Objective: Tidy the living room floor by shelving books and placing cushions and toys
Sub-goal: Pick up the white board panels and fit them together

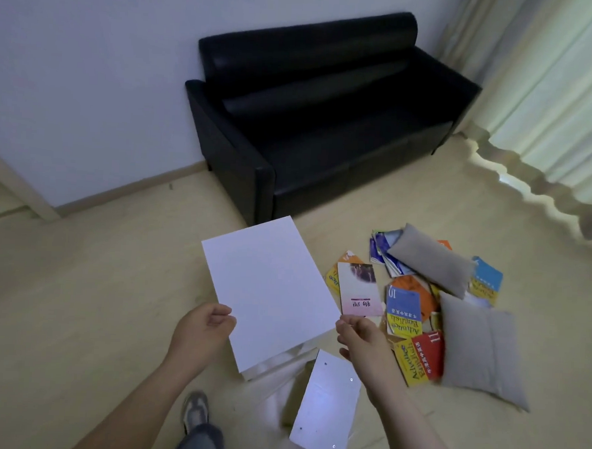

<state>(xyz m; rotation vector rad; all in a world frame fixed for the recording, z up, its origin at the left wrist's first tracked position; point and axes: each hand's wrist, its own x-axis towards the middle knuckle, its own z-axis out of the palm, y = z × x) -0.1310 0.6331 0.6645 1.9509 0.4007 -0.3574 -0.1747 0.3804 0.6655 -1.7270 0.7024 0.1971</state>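
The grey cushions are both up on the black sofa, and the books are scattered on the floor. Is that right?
Not quite. The head view shows the far grey cushion and the near grey cushion down on the floor, resting partly on the books, not on the black sofa. The books are scattered on the floor, as you said.
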